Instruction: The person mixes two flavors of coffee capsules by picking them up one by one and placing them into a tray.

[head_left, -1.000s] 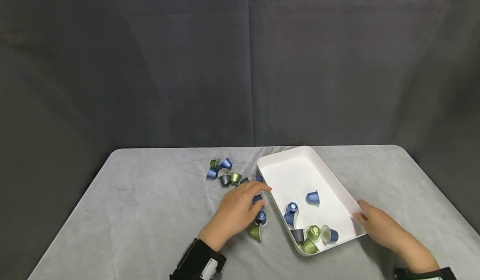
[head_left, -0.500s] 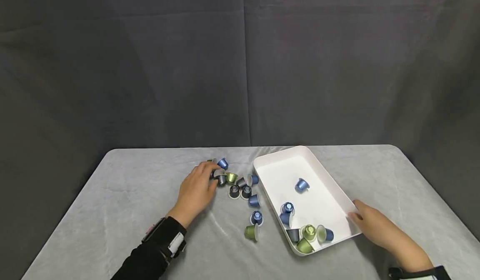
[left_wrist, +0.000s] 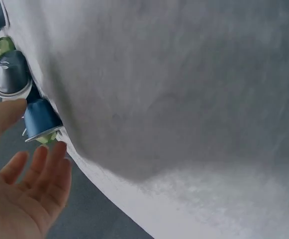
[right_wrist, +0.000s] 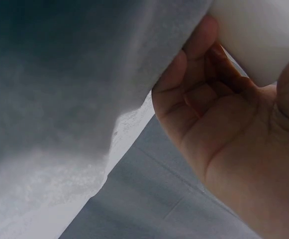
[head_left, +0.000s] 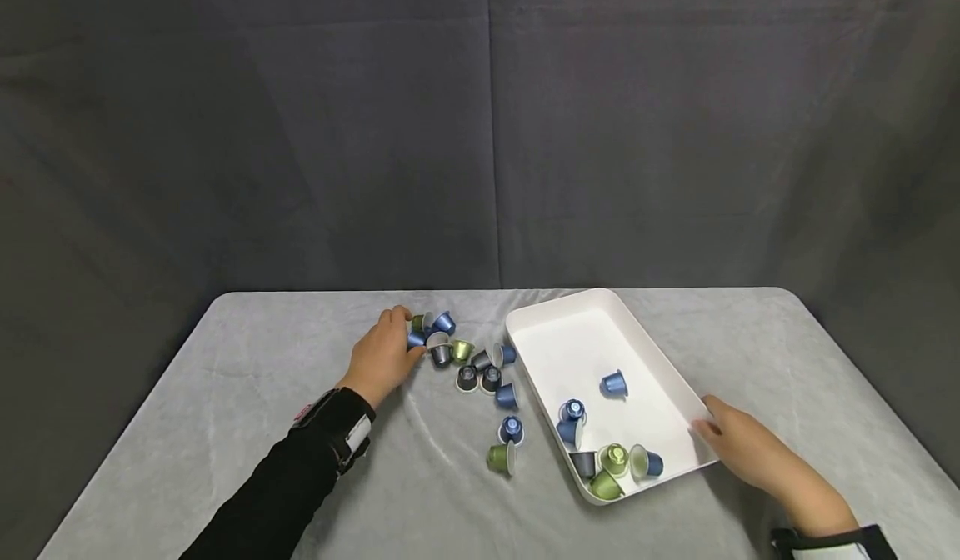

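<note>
Black sleeve [head_left: 258, 493] cloth lies closest on the left side, ending in a wristband [head_left: 337, 422], while opposite it the right hand [head_left: 742, 443] grips the near right corner of a white tray [head_left: 577, 343], thumb over the rim and fingers curled beneath. Seven capsules [head_left: 613, 460] in blue, green and dark grey lie in the tray, mostly toward its near end. Beside its left wall, on the grey tablecloth [head_left: 262, 377], a green capsule [head_left: 497, 457] on its side comes first, then a blue one [head_left: 512, 429] rim down, then two black capsules [head_left: 467, 377] standing side by side on their rims. Farther off, a tight cluster gathers round a dark capsule [head_left: 440, 354], and the left hand [head_left: 378, 360] is set at its left edge, fingers extended and well apart from the thumb, with a blue capsule [left_wrist: 41, 118] in the gap between; whether the thumb touches it is hard to tell from the dim wrist view. The step in hand looks like bringing the loose capsules toward the tray, which the other hand steadies. As I judge it, the next move calls for cupping the cluster from behind and sweeping it gently, since such light, round pieces could roll. Beyond the table edge hangs a plain dark backdrop [head_left: 375, 127]. No brand or lettering can be read on the capsules; the wristband carries a white patch without legible words.
</note>
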The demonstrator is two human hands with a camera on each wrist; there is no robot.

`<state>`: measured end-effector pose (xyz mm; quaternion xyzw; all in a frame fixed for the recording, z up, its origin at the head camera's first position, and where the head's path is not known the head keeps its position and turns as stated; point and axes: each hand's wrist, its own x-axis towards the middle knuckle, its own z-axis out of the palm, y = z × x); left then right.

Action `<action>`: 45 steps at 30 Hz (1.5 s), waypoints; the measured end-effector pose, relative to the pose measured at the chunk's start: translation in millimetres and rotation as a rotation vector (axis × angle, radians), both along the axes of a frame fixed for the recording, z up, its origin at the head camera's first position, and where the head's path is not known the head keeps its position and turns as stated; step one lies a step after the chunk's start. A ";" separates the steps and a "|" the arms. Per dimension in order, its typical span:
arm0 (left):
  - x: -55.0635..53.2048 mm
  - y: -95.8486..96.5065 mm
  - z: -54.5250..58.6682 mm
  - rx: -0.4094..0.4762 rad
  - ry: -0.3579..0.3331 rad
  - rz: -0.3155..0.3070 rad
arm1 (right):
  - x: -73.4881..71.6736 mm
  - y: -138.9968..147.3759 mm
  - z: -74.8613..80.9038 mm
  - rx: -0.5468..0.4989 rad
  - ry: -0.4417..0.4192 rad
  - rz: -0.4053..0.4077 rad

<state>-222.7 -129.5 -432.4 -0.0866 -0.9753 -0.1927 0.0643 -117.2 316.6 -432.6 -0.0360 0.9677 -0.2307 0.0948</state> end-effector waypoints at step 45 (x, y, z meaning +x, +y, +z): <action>16.4 2.9 9.7 -0.013 0.035 -0.032 | 7.0 2.6 -1.7 -0.014 0.037 -0.004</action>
